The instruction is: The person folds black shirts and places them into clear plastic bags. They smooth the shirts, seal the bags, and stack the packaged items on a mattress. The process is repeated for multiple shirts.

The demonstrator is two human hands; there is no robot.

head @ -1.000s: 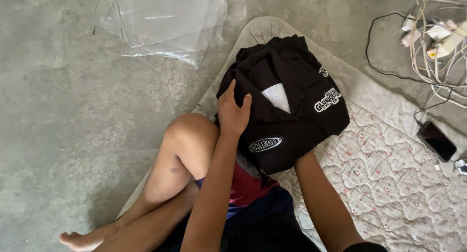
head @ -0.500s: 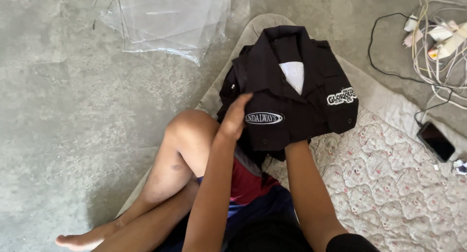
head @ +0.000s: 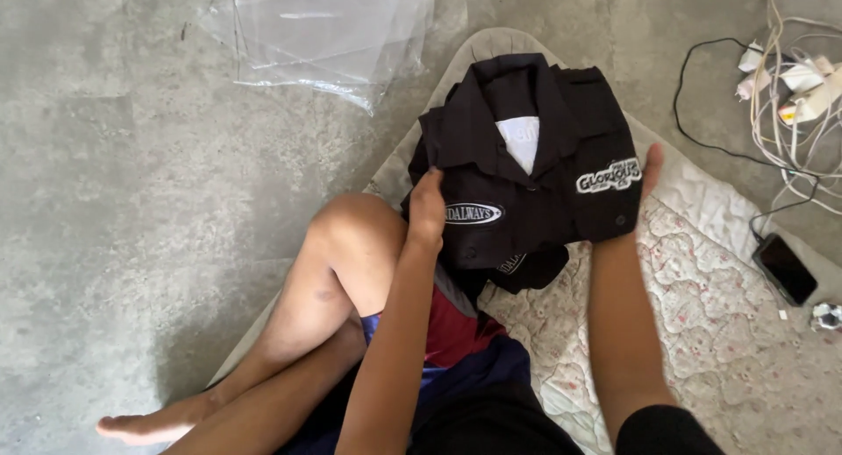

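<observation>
A folded black collared shirt (head: 535, 170) with white oval patches on the chest is held up above a quilted mat (head: 702, 332). My left hand (head: 427, 211) grips its left edge near one patch. Along the shirt's right edge, my right hand (head: 650, 170) presses flat, mostly behind the cloth. A white label shows inside the collar. My bent bare knee (head: 346, 231) is just left of the left hand.
A clear plastic bag (head: 324, 34) lies on the concrete floor (head: 132, 200) at the top. White and black cables with plugs (head: 789, 78) sit at the top right. A dark phone (head: 786, 268) lies at the mat's right edge.
The shirt has been lifted and turned to face me squarely, collar up. My right hand came out from under it to its right edge; my left hand slid to the left edge.
</observation>
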